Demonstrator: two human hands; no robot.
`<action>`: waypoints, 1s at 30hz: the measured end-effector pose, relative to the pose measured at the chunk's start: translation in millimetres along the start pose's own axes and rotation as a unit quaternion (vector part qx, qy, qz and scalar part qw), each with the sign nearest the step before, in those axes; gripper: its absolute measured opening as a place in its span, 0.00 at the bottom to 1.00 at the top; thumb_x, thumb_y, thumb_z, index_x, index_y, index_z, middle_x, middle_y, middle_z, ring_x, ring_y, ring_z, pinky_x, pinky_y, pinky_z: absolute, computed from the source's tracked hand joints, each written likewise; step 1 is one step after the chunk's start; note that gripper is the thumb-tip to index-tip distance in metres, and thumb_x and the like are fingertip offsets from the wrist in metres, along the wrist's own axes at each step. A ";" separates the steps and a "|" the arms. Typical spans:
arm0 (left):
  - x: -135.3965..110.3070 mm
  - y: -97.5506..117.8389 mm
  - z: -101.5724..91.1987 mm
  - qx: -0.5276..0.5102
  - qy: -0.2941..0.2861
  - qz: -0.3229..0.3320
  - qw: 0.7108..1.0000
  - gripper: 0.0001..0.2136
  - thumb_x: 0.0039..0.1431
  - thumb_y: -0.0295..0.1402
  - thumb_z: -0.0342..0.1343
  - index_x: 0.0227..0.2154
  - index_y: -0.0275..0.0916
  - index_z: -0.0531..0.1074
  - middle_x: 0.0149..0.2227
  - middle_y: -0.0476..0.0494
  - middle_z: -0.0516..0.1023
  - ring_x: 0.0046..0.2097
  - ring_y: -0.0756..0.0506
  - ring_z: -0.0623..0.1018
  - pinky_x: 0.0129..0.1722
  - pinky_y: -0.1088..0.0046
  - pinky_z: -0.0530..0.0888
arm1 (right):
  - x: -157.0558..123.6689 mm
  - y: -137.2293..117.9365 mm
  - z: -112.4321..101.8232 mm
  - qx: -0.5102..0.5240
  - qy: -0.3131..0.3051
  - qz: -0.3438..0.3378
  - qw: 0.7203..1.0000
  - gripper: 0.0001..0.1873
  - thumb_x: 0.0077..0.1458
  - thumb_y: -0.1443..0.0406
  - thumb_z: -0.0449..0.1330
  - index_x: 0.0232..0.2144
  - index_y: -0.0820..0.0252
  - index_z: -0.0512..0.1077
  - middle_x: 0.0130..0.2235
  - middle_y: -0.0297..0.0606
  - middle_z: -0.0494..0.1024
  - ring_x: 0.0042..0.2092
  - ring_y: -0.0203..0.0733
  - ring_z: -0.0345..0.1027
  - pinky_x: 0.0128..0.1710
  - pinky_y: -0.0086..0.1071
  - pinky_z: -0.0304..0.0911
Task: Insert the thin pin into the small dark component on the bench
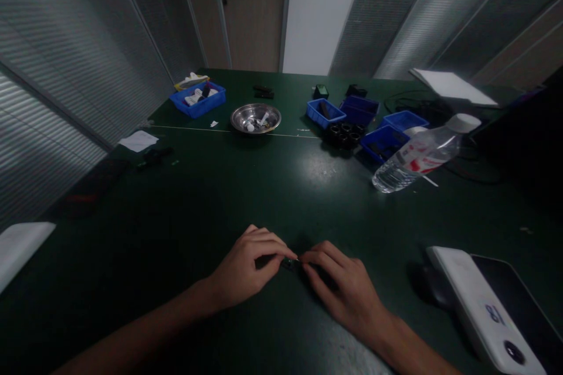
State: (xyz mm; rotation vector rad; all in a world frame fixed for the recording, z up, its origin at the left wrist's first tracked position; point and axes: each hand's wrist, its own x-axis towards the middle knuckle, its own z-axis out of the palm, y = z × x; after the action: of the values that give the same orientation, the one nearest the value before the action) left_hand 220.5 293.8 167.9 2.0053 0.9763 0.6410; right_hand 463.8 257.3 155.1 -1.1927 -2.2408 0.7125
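A: Where do you have the small dark part?
B: I've got the small dark part in the lower middle of the frame, at the fingertips between my two hands, low over the green counter.
A: And the hands?
B: My left hand comes in from the lower left, thumb at the part's left side, index finger stretched over its top. My right hand comes from the lower right, its bent fingertips at the part's right end, close against the left index tip. Whether either one truly pinches it, I can't tell from here; it's too small and blurred.
A: Anything near?
B: I see a white handheld device at the lower right, a water bottle tilted in my view at right, and a metal bowl at upper centre, well apart from my hands.
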 end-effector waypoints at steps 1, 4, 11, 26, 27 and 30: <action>-0.4 0.2 0.3 0.001 0.001 -0.001 1.000 0.12 0.67 0.26 0.54 0.44 0.47 0.80 0.43 0.51 0.83 0.45 0.48 0.79 0.50 0.65 0.64 | -0.1 0.2 -0.1 0.000 0.001 0.003 1.000 0.09 0.71 0.65 0.52 0.48 0.53 0.71 0.43 0.37 0.76 0.40 0.36 0.74 0.38 0.30 0.68; -1.5 0.0 2.0 0.004 0.005 -0.002 1.000 0.12 0.66 0.25 0.55 0.44 0.47 0.80 0.43 0.50 0.83 0.45 0.47 0.79 0.51 0.64 0.65 | -0.4 0.3 -0.5 -0.004 0.002 0.006 1.000 0.10 0.71 0.65 0.52 0.48 0.53 0.72 0.43 0.38 0.76 0.39 0.36 0.74 0.38 0.30 0.68; 1.0 -4.4 4.1 -0.024 0.040 -0.038 0.998 0.10 0.67 0.28 0.57 0.47 0.46 0.80 0.43 0.48 0.82 0.46 0.46 0.78 0.51 0.65 0.70 | 1.8 -2.6 -1.8 -0.018 0.028 0.007 0.999 0.11 0.70 0.65 0.52 0.46 0.55 0.74 0.41 0.38 0.77 0.37 0.36 0.75 0.36 0.28 0.70; 7.7 -6.3 0.9 0.084 0.119 0.007 0.989 0.11 0.67 0.25 0.54 0.46 0.42 0.78 0.45 0.44 0.77 0.48 0.46 0.75 0.49 0.65 0.74 | 2.3 -4.4 -4.2 0.020 0.057 0.040 0.997 0.09 0.70 0.65 0.52 0.45 0.54 0.73 0.42 0.38 0.76 0.40 0.38 0.74 0.39 0.30 0.68; 4.6 -3.5 1.3 0.097 0.117 0.027 0.988 0.10 0.67 0.26 0.54 0.47 0.42 0.77 0.45 0.43 0.77 0.48 0.45 0.75 0.49 0.64 0.74 | 2.1 -4.4 -4.5 0.025 0.063 0.039 0.997 0.09 0.70 0.65 0.53 0.45 0.55 0.73 0.42 0.38 0.76 0.40 0.38 0.74 0.39 0.30 0.68; -5.9 1.6 3.8 0.153 0.054 0.084 0.983 0.08 0.66 0.32 0.58 0.47 0.42 0.77 0.44 0.43 0.78 0.47 0.43 0.75 0.47 0.61 0.73 | 2.1 -4.0 -5.4 0.041 0.087 0.041 0.995 0.08 0.70 0.65 0.54 0.45 0.55 0.73 0.42 0.38 0.76 0.41 0.38 0.74 0.40 0.30 0.68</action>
State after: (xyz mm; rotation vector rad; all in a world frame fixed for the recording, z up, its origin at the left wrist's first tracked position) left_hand 220.5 286.7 166.6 2.3640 1.0262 0.7340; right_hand 463.9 258.3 162.1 -1.2616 -2.0123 0.6975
